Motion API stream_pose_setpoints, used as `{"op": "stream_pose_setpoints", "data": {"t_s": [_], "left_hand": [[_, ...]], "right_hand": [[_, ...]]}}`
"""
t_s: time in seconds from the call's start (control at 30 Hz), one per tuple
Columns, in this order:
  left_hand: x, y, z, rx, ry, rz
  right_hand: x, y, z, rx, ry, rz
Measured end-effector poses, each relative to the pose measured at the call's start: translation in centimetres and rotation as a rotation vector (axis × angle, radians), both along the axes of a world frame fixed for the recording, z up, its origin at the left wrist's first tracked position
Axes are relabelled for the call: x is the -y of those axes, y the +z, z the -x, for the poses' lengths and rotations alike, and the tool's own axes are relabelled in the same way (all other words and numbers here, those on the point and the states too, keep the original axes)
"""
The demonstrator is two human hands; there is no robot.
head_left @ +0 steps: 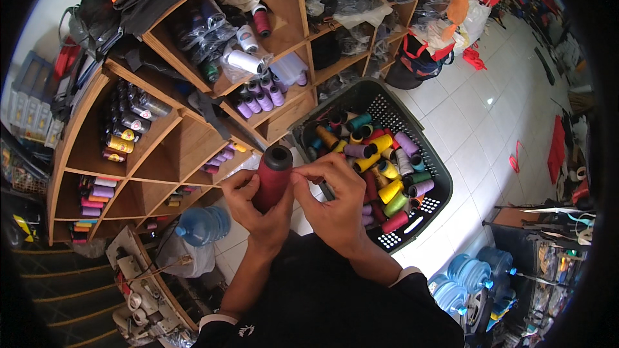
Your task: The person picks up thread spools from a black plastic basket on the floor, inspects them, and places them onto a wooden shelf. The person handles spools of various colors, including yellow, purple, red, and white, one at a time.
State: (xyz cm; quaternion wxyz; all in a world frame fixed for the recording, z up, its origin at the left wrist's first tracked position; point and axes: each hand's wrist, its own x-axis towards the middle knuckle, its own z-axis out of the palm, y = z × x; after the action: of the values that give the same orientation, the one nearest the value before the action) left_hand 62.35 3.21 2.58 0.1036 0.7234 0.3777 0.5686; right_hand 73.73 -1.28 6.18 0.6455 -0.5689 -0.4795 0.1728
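A dark red thread spool (273, 177) with a black core end stands upright in front of my body. My left hand (263, 222) is wrapped around its lower part, the thumb and fingers on opposite sides. On the spool's right side, my right hand (336, 201) is closed, thumb and forefinger pinched together by the thread. Whatever lies between those fingertips is too small to make out. Just beyond my right hand sits a dark green basket (394, 115) full of loose thread spools, among them a yellow spool (390, 191) and a purple spool (406, 144).
Wooden shelves (155, 166) rise at the left and far side, with purple spools (261, 100) and plastic bags inside. A blue water bottle (203, 225) stands at the left, and more water bottles (469, 272) at the lower right. White floor tiles (480, 113) extend right of the basket.
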Motion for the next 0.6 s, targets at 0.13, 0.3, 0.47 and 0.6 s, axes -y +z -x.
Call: {"op": "stream_pose_setpoints", "data": {"t_s": [0.13,0.3,0.47,0.6], "left_hand": [[0.0,0.1,-0.2,-0.002,-0.018,0.037],[-0.4,0.2,-0.5,0.207,-0.096,0.339],[-0.9,-0.1,1.2,0.449,-0.273,0.680],[-1.5,-2.0,2.7,0.531,-0.250,0.859]], "right_hand": [[-0.5,-0.6,-0.1,0.013,0.005,-0.008],[-0.2,-2.7,-2.3,0.012,0.014,0.038],[-1.3,-10.0,-8.7,0.167,-0.191,0.244],[0.4,-19.5,-14.0,0.511,-0.319,0.561]]}}
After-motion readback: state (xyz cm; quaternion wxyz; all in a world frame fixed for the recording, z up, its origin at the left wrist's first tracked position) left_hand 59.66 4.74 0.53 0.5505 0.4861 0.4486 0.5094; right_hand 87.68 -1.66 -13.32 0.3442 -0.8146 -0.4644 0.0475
